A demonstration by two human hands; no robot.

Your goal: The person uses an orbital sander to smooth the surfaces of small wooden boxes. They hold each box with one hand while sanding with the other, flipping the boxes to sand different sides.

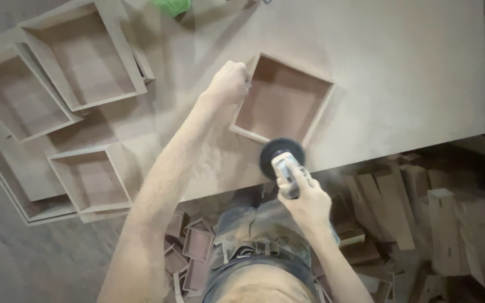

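Note:
A square open wooden box (280, 101) lies on a large dusty board (399, 73). My left hand (229, 83) grips the box's far left corner, fingers closed over the wall. My right hand (308, 202) holds a hand-held grinder (285, 168) whose round dark disc (282, 154) touches the box's near corner at the board's front edge. Fine dust drifts around the disc.
Three similar open wooden boxes (82, 53) (15, 95) (91, 179) lie at the left on stacked boards. Smaller boxes (195, 247) and wood offcuts (422, 213) are piled on the floor below. A green object (170, 5) sits at the top edge.

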